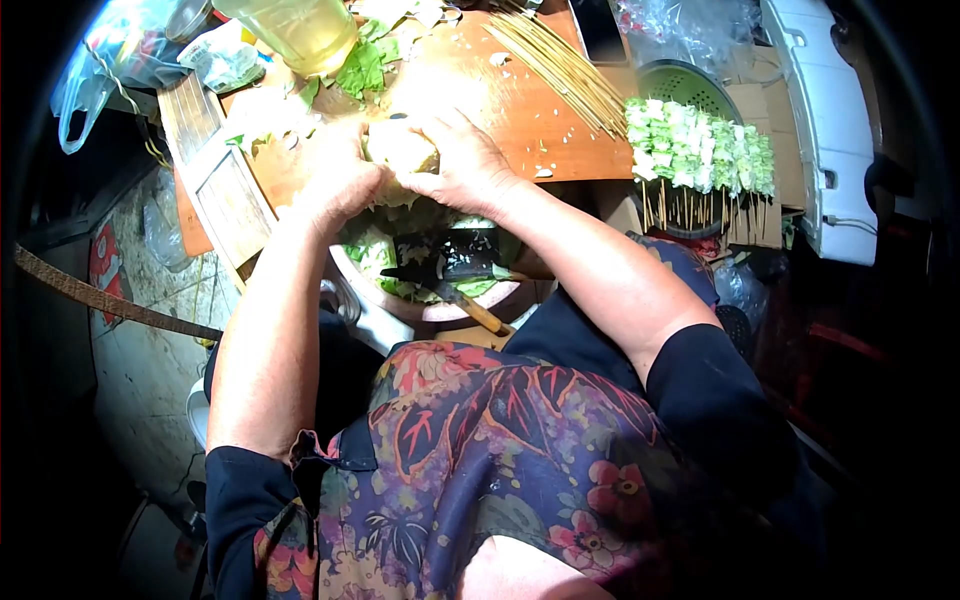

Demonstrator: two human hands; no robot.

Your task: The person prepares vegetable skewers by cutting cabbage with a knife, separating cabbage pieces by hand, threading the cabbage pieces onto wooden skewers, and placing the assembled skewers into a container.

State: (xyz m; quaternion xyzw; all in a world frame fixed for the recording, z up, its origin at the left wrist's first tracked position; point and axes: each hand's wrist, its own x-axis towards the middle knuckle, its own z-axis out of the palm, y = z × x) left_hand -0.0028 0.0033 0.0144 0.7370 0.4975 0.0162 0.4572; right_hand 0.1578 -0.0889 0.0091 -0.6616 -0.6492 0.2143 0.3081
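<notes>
Both hands grip a pale, round cabbage (pixel 402 152) at the table's near edge, above a basin. My left hand (pixel 338 172) is closed round its left side, with the thumb toward me. From the right, my right hand (pixel 462 165) wraps the other side; some of its fingers are hidden behind the cabbage. Directly below is the basin (pixel 432 312), filled with torn green leaves (pixel 368 252). Across it lie a dark, wide-bladed cleaver (pixel 470 252) and a second tool with a wooden handle (pixel 483 317), its blade partly hidden.
Bare bamboo skewers (pixel 560 75) lie on the wooden table (pixel 575 155). Skewered cabbage pieces (pixel 700 145) rest by a green colander (pixel 690 85) at right. A clear container (pixel 300 35) stands at the back left, near loose leaves (pixel 365 68). Plastic bags (pixel 125 55) sit far left.
</notes>
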